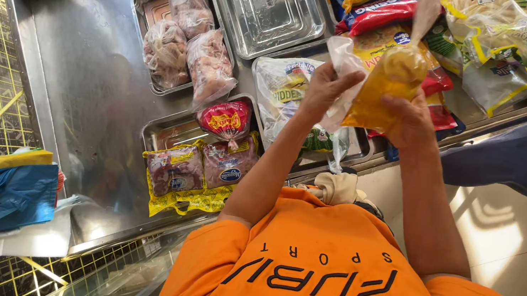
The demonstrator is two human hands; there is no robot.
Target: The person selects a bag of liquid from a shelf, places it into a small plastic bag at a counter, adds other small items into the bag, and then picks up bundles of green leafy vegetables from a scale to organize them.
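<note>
A clear plastic bag of yellow liquid (385,83) is held up between both hands above the near edge of the steel surface (83,66), in front of an orange-shirted torso. Both forearms are raised and extended away from the body, bare from the short sleeves, and they converge toward the bag. The left hand (326,90) is closed on the bag's left side, where loose clear plastic is gathered under the fingers, with the wrist bent slightly inward. The right hand (411,121) is wrapped around the lower right of the bag, fingers curled shut against the bulging part, its back turned to the camera. The bag's neck is drawn upward into a narrow twist that runs out of the top of the view. On the surface beneath and beyond the hands, a flat tray of three clear bags of pale meat (181,40) is seen, with an empty steel tray (268,1) beside it, and packets of red meat (202,170) lie in a nearer tray. Bright snack packets (513,40) are heaped at the far right, and a blue bag (6,196) rests at the left edge of the surface
</note>
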